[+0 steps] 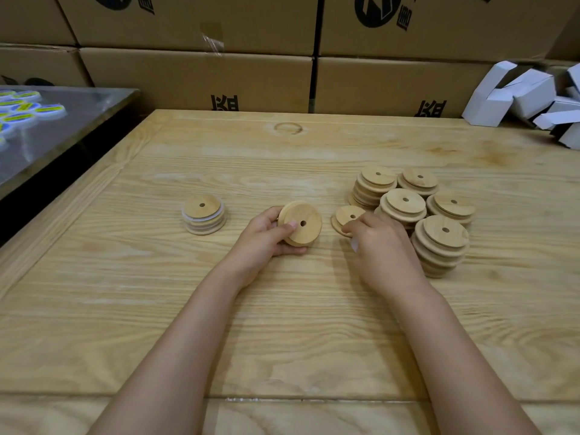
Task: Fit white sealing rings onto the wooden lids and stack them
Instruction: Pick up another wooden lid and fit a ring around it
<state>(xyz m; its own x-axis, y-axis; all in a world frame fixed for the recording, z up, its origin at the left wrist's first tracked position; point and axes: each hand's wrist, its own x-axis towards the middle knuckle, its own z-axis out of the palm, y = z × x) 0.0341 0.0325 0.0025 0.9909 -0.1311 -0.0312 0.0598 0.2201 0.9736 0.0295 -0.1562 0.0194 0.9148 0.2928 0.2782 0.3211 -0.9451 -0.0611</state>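
Black print shows on the stacked brown cardboard boxes [194,80] at the far side: partial round logos up top, cut-off characters along the bottom edges, none of it readable. The small round yellow-and-blue labelled discs [18,109] far left are too blurred.

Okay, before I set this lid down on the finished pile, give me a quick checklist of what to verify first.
1. Lid secure in the grip: ok. The left hand holds the wooden lid tilted, thumb across its face.
2. White ring fitted on that lid: cannot tell; its rim is turned away from the camera.
3. Finished stack ready: ok. It stands to the left, white rings showing between its lids.
4. Path clear: ok. Bare table lies between hand and stack.
5. Next lid at hand: ok. The right hand rests on a single lid beside the unringed stacks.
6. Spare rings in view: cannot tell.
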